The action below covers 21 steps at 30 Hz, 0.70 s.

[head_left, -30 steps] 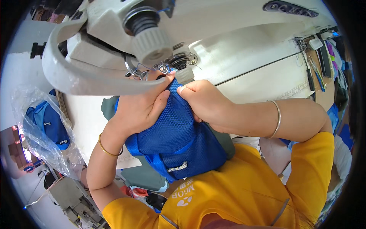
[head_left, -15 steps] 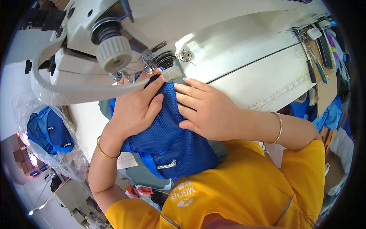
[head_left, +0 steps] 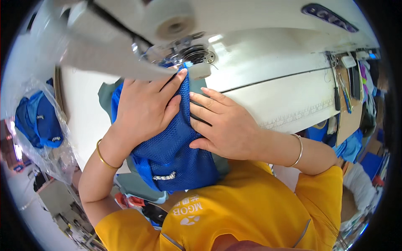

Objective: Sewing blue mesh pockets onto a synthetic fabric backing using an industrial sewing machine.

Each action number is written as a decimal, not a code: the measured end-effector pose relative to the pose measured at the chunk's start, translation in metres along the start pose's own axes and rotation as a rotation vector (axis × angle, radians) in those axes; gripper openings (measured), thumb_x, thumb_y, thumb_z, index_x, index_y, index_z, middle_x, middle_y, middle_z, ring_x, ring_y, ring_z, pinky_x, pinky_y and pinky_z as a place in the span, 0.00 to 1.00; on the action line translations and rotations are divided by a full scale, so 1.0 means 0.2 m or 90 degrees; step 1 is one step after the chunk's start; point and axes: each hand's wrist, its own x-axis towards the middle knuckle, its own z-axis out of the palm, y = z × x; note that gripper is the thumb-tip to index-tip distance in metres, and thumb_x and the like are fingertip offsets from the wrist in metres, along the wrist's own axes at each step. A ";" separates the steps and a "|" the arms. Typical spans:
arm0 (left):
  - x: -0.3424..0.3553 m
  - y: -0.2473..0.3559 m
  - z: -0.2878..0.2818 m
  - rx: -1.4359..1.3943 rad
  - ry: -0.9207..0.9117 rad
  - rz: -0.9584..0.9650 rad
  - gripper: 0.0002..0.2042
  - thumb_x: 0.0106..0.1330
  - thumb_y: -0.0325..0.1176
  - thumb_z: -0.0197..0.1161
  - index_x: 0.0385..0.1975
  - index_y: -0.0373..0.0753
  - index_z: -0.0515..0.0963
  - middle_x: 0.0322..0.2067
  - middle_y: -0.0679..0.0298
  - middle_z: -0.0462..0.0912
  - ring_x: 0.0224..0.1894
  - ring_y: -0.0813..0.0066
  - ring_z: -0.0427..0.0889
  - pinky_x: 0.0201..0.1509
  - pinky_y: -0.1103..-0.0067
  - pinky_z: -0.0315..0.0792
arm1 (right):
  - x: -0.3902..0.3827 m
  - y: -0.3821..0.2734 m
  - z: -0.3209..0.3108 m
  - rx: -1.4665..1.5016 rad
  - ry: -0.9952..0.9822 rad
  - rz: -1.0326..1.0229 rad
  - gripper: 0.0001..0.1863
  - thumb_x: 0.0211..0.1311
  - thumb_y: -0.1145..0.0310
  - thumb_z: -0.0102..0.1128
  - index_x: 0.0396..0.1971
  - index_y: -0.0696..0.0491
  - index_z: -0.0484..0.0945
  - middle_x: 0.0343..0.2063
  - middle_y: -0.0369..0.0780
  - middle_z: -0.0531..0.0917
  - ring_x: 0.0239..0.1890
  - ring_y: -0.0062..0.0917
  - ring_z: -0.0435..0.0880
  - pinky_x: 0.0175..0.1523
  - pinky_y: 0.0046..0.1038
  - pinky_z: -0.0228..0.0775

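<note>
A blue mesh bag piece lies in front of me, its narrow upper end running to the sewing machine's needle area. A short white-and-dark cord pull hangs on its lower part. My left hand rests flat on the left of the mesh, thumb apart, its index fingertip pressing near the top edge; other fingertips are hidden behind the machine's white curved arm. My right hand lies with fingers spread along the mesh's right edge. Grey-green fabric shows beneath the blue.
The white machine table has a printed ruler strip at right. Beyond it lie a screwdriver, other tools and blue cloth. At left, a similar blue bag sits in clear plastic. The machine head overhangs my left hand.
The view has shifted, so the machine head sits higher and blurred in the picture. Both hands remain on the blue mesh, which shows a straighter upper edge between them.
</note>
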 end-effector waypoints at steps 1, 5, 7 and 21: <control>-0.01 0.00 0.00 0.039 -0.008 0.008 0.21 0.65 0.40 0.63 0.57 0.40 0.81 0.50 0.65 0.85 0.48 0.61 0.81 0.60 0.61 0.67 | 0.00 0.00 0.00 0.000 -0.005 0.005 0.28 0.56 0.47 0.67 0.43 0.59 0.85 0.50 0.46 0.83 0.64 0.39 0.75 0.77 0.41 0.56; -0.02 -0.02 0.03 0.073 0.037 0.042 0.21 0.64 0.40 0.62 0.57 0.41 0.81 0.49 0.65 0.83 0.51 0.60 0.76 0.64 0.61 0.65 | 0.02 0.00 0.01 0.006 0.013 0.020 0.28 0.55 0.48 0.68 0.43 0.60 0.84 0.49 0.45 0.83 0.64 0.39 0.75 0.73 0.42 0.61; -0.02 -0.03 0.04 0.063 0.034 0.064 0.22 0.64 0.40 0.62 0.56 0.39 0.80 0.53 0.61 0.81 0.54 0.58 0.75 0.65 0.61 0.64 | 0.04 -0.01 -0.02 0.013 0.042 0.015 0.26 0.58 0.48 0.68 0.40 0.60 0.83 0.46 0.45 0.84 0.60 0.38 0.78 0.65 0.40 0.68; -0.03 -0.08 0.05 -0.145 0.017 0.029 0.21 0.63 0.32 0.55 0.56 0.36 0.77 0.57 0.51 0.75 0.58 0.46 0.71 0.65 0.57 0.61 | 0.33 0.12 -0.09 0.781 0.015 0.685 0.12 0.69 0.64 0.65 0.29 0.56 0.79 0.22 0.36 0.77 0.13 0.17 0.70 0.18 0.21 0.54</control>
